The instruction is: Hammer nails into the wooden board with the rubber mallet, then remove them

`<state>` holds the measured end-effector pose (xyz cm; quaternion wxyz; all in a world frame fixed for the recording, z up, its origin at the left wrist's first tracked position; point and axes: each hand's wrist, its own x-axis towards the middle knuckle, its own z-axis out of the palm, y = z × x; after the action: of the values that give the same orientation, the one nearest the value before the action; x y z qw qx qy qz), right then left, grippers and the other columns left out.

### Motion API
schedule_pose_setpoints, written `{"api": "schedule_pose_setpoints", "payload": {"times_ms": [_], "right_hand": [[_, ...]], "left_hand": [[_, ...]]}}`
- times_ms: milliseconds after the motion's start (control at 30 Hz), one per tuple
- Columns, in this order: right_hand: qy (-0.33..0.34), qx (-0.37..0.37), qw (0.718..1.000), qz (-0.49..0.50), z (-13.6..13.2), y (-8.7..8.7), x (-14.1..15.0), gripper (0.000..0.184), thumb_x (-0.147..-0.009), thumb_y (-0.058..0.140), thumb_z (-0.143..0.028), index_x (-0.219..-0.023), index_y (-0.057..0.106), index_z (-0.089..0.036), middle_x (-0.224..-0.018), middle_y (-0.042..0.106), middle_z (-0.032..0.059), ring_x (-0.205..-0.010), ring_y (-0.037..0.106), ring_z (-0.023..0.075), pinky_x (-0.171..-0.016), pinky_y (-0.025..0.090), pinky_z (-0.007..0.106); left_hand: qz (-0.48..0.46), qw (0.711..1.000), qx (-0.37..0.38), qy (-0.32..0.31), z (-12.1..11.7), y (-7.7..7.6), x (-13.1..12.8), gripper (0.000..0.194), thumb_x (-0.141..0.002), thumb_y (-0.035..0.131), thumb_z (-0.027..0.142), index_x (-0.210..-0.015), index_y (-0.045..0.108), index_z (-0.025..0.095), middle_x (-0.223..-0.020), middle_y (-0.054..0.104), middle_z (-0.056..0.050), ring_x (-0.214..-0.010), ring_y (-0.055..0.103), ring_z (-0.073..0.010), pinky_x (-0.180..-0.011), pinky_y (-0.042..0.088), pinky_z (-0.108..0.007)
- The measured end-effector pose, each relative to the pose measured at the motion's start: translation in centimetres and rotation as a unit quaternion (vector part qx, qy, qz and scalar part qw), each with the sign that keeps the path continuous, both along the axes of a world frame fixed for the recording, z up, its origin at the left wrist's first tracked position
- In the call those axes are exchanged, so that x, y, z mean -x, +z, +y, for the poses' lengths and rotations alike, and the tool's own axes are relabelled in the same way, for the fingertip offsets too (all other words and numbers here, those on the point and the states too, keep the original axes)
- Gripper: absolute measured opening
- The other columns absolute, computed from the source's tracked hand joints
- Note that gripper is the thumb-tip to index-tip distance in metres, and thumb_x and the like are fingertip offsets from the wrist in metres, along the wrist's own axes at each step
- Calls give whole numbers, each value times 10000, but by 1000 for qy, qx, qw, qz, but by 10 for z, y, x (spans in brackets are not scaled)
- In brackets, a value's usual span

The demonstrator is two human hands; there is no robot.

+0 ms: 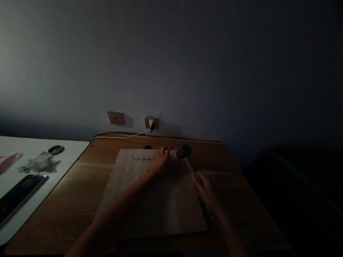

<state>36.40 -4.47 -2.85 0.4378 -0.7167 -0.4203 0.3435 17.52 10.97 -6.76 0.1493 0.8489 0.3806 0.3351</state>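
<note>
**Q:** Nails relative to the fingers?
**A:** Row of small nails (143,157), five visible, in a line across the far part of a pale wooden board (166,214). Nearest nail just beside the fingertips of the left hand (162,161). Upright or driven in: too small to tell.

**Q:** Finger state?
**A:** Left: fingers slightly spread, resting on the board, nothing held. Right hand (206,191): fingers closed narrow around the wooden handle of a mallet (184,151). Dark mallet head close to the left fingertips, over the far edge of the board. Contact between head and board: cannot tell in this light.

**Q:** Surface?
**A:** Board lying flat on an oak-toned desk (66,189). Small dark round object (148,146) just past the board's far edge. To the left, white mat (34,146) bearing a smartphone (20,194), crumpled foil (40,163), a pink tube (9,162) and a dark oval item (55,149).

**Q:** Room?
**A:** Dim, plain wall (171,64) behind the desk. Wall socket (151,123) with plug inserted, white cable (123,136) running left along the desk's back edge. Blank wall plate (115,117) beside the socket.
</note>
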Motion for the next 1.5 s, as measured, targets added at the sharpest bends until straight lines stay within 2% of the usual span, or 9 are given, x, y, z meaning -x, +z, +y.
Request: {"api": "schedule_pose_setpoints", "payload": {"times_ms": [267,367,567,667,767,967,1100,1300,1500], "right_hand": [[-53,13,985,166,-50,3,59,965,-743,638,-758,-1536,264,-355,-798,631,-54,-391,453,85,-327,301,179],[-48,44,978,198,-62,-3,89,879,-777,545,-816,-1491,366,-334,-753,640,-40,-416,521,127,-346,375,219],[-21,-29,997,64,-55,-23,127,628,-820,519,-769,-1179,579,-257,-1097,697,72,-1013,680,258,-877,557,354],[39,-15,997,65,-41,-31,142,551,-849,513,-713,-1154,537,-255,-928,689,37,-739,695,223,-656,573,331],[108,67,990,55,-29,-32,150,567,-870,449,-709,-1208,498,-256,-670,599,-47,-381,527,176,-352,392,290],[111,-55,979,-163,-39,-24,132,518,-929,470,-642,-1188,666,-239,-728,687,48,-709,690,250,-671,528,349],[106,-138,953,-248,-60,-35,99,479,-998,399,-569,-876,709,-225,-833,730,116,-768,700,265,-708,538,376],[19,-242,897,-368,-69,-52,58,414,-1000,451,-529,-1038,704,-203,-1093,646,131,-971,652,260,-856,526,418],[-35,-294,871,-393,-61,-56,45,447,-981,455,-553,-959,652,-152,-1009,609,159,-1003,583,312,-863,500,472]], "left_hand": [[59,986,-93,-124,-69,18,75,380,-934,616,227,-1309,561,229,-1234,561,-119,-1110,580,-250,-965,531,-431],[74,989,-85,-98,-103,18,126,341,-942,571,159,-1275,592,232,-1219,580,-109,-1106,582,-233,-936,544,-378],[84,993,-80,2,-144,11,213,317,-968,528,215,-1276,594,248,-1228,604,-92,-1108,605,-234,-942,543,-378],[97,990,-83,63,-153,9,240,285,-984,530,287,-1257,604,258,-1234,613,-84,-1108,614,-243,-931,550,-391],[94,987,-67,113,-160,7,256,308,-991,515,333,-1276,605,262,-1253,627,-81,-1112,627,-240,-931,560,-375],[83,984,-66,146,-169,6,282,260,-981,468,279,-1152,662,259,-1225,683,-75,-1116,651,-239,-951,558,-391],[38,971,-87,219,-175,10,301,187,-969,492,298,-964,670,239,-1201,674,-84,-1030,688,-244,-876,581,-392],[119,957,-77,255,-177,17,321,361,-964,446,250,-1294,591,261,-1284,656,-81,-1150,644,-255,-982,518,-417],[217,852,-34,475,-152,41,389,451,-939,512,407,-1297,565,137,-1338,574,-199,-1174,586,-392,-952,491,-545]]}}
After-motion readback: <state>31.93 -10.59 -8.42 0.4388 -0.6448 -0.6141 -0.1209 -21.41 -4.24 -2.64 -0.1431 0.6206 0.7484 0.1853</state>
